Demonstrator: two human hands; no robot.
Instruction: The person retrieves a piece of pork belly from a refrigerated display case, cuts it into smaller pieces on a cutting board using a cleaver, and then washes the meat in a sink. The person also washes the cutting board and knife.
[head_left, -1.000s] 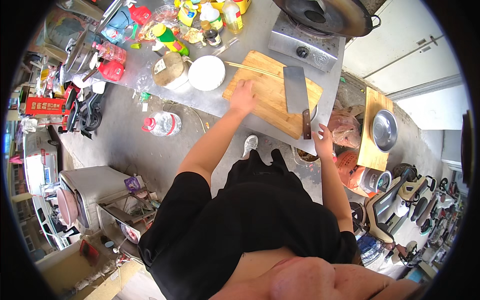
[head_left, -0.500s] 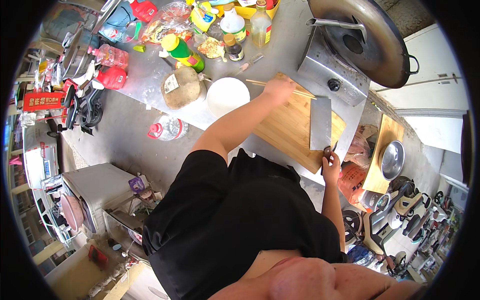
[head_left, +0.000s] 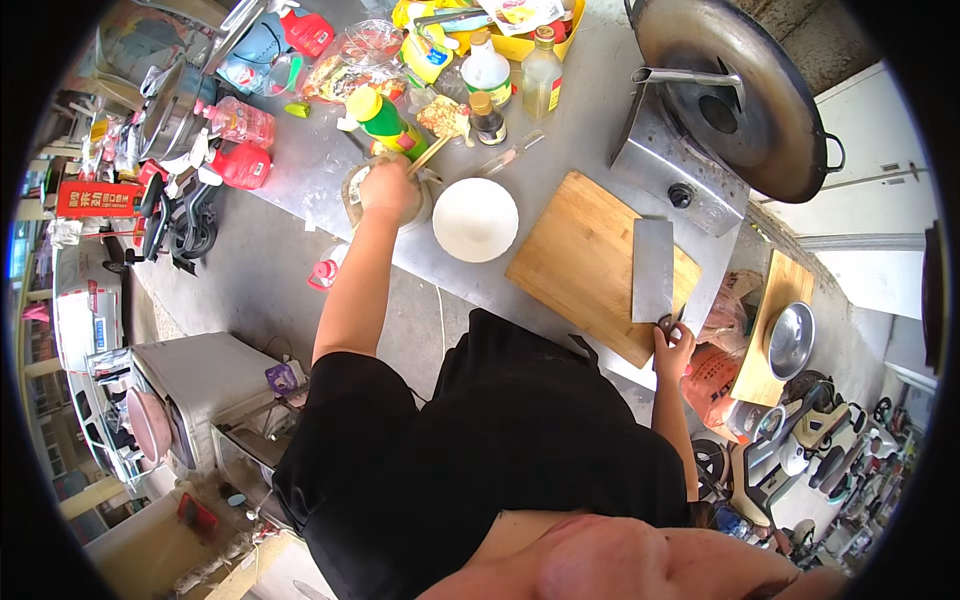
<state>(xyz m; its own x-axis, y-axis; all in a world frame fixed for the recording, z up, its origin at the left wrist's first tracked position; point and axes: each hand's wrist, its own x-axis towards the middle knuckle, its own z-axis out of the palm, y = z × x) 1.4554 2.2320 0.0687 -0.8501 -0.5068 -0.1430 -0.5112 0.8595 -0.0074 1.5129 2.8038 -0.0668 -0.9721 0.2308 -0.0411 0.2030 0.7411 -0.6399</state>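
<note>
Left hand (head_left: 388,188) gripping chopsticks (head_left: 432,155), hiding bowl, right hand (head_left: 672,345) clutching cleaver (head_left: 653,270) handle

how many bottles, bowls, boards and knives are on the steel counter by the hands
upright bottles behind the white bowl: 4 (green, white, clear, dark)
white bowl: 1
cutting board: 1
cleaver: 1
total: 7

cleaver (head_left: 653,268) on board (head_left: 590,262), bowl (head_left: 475,219) left
</note>
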